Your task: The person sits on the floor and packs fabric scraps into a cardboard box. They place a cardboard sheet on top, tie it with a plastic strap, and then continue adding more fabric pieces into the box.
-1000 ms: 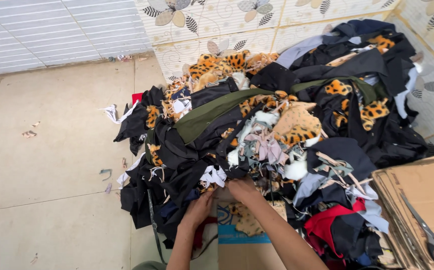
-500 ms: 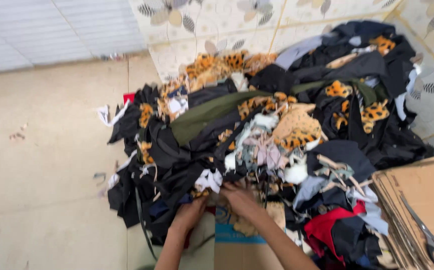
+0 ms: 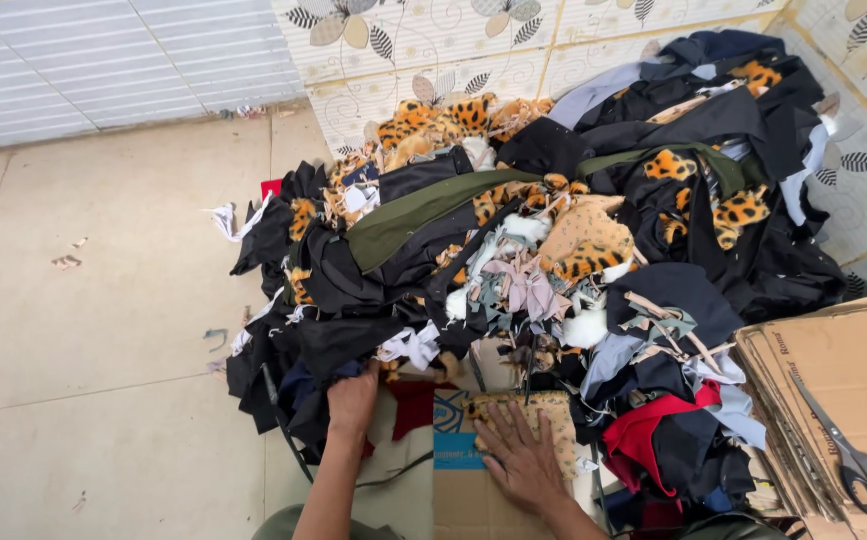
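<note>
A: What is being handled beside the scrap pile [image 3: 553,250]?

B: A small leopard-print fabric piece [image 3: 528,425] is pressed flat under the right hand [image 3: 523,465], fingers spread and open, nothing clenched. It lies at the near edge of the scrap pile, on a flattened cardboard sheet [image 3: 473,500]. The left hand [image 3: 351,398] is dug into black cloth [image 3: 313,350] at the pile's near-left edge; whether the cloth is actually pinched cannot be told, since the fingertips are buried.

A: How is the step best carried out?

B: In my judgement, the piece should be smoothed from its middle outward with the palm kept flat, so no fold is trapped. The black cloth should be held back from it, so that loose strips are not dragged across the cardboard sheet.

A: And the surroundings?

B: A pale tiled floor [image 3: 103,320] is seen left of the scrap pile, with a few stray snippets scattered on it. Behind the pile, a wall of tiles with a leaf-and-flower pattern [image 3: 433,40] is seen. To the right of the pile, a stack of cardboard [image 3: 833,400] is laid, with black-handled scissors [image 3: 858,460] resting on top.
</note>
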